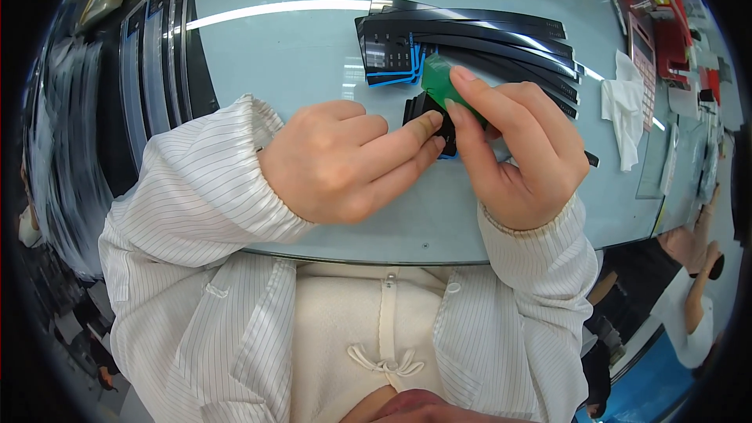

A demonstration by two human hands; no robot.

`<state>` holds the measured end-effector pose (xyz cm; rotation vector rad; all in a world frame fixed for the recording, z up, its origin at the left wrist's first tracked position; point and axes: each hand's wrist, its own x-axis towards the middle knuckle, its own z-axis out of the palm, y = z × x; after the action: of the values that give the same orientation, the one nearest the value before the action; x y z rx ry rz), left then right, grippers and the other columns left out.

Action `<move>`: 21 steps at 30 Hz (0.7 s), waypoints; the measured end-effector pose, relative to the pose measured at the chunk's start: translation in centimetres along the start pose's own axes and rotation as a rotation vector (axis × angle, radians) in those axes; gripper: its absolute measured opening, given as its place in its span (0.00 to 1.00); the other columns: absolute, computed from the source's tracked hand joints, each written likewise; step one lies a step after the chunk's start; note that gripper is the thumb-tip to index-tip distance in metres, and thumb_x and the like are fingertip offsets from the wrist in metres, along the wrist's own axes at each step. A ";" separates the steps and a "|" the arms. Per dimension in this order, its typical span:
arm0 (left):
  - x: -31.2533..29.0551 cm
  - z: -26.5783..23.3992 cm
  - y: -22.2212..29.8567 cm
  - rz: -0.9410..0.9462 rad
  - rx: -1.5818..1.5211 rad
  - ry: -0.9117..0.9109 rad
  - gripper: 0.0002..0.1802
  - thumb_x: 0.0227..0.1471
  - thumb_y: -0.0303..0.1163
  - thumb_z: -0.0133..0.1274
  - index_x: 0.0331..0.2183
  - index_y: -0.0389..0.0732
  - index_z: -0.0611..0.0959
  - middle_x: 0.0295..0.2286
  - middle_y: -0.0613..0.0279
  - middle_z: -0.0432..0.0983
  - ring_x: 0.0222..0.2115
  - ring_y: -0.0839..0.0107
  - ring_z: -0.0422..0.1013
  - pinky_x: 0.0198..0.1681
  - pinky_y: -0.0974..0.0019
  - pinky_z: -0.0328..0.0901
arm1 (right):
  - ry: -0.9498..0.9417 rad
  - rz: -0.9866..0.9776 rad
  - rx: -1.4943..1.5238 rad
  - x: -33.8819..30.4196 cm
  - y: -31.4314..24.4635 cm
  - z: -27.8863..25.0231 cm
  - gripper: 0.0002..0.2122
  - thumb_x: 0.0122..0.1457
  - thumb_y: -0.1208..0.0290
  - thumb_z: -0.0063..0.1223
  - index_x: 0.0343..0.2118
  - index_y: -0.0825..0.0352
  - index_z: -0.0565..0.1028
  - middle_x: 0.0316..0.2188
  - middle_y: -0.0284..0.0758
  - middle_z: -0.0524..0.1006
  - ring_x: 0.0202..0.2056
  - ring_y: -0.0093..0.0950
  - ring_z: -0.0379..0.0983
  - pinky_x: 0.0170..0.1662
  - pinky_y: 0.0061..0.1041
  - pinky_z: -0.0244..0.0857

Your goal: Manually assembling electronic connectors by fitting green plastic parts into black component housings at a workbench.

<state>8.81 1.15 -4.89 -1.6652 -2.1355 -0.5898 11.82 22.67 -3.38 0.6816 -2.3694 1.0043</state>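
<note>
Just nearside of the fanned black strips, the left hand lays fingertips on a dark piece, its thumb hidden, any grip uncertain. The right hand pinches a translucent green film, probably light, limp, best held by a corner; the piece seems stiff, scratch-prone, safest at its edges. The strips: slender, glossy, partly blue-edged.

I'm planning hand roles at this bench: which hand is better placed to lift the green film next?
Probably the right hand: its thumb and index finger pinch the green film. The left hand has its fingertips on the black piece, so it seems better placed to steady that.
</note>
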 end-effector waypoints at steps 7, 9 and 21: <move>0.1 -0.3 -0.1 0.010 0.015 -0.034 0.13 0.42 0.26 0.61 0.34 0.33 0.86 0.38 0.54 0.81 0.18 0.78 0.65 0.18 0.74 0.60 | -0.022 -0.033 -0.028 0.0 -0.4 -0.8 0.17 0.45 0.89 0.65 0.40 0.71 0.83 0.21 0.34 0.77 0.19 0.19 0.68 0.19 0.16 0.59; 0.1 -0.3 -0.2 0.013 0.009 -0.031 0.13 0.42 0.25 0.60 0.34 0.33 0.86 0.37 0.54 0.81 0.18 0.79 0.65 0.17 0.74 0.60 | -0.017 -0.034 -0.019 -0.1 -0.3 -0.9 0.17 0.43 0.88 0.65 0.39 0.71 0.83 0.20 0.33 0.76 0.18 0.19 0.67 0.19 0.16 0.57; 0.4 -0.2 -0.3 0.033 -0.002 -0.026 0.12 0.42 0.24 0.61 0.34 0.32 0.86 0.36 0.53 0.81 0.17 0.79 0.66 0.17 0.74 0.60 | 0.021 -0.047 0.003 -0.4 0.4 0.0 0.16 0.44 0.90 0.65 0.39 0.73 0.83 0.23 0.35 0.77 0.19 0.21 0.70 0.20 0.17 0.62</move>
<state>8.40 1.28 -4.58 -1.7148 -2.1226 -0.5637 11.90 23.03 -3.78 0.7213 -2.3234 0.9907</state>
